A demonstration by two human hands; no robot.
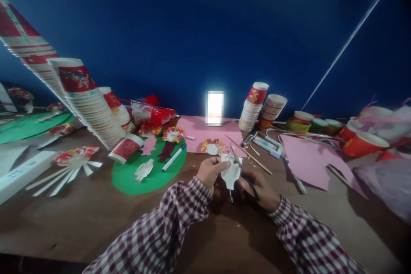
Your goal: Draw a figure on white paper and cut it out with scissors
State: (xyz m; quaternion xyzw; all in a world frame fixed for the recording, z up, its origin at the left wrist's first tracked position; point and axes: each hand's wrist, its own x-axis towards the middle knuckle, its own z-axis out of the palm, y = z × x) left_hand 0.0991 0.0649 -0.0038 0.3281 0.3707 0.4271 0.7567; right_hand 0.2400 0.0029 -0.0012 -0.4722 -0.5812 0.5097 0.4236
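Observation:
My left hand [208,172] pinches a small white paper cutout [230,174] by its upper left side, above the brown table. Black-handled scissors [236,156] are in my right hand [260,189], with fingers closed round the handles. Their blades point away from me and reach the top right edge of the paper. Just beyond the blades a cut cup flower with a red and yellow rim [212,147] rests on pink paper [205,130]. What lies behind the cutout near my right fingers is partly hidden.
A green paper oval [128,182] to the left carries a white cutout [144,170], a pink cutout [148,146] and a blue-capped marker [174,158]. Tall cup stacks [86,98] lean at left; shorter stacks [253,107] stand at back right. A wooden stick [257,160] lies near my right hand.

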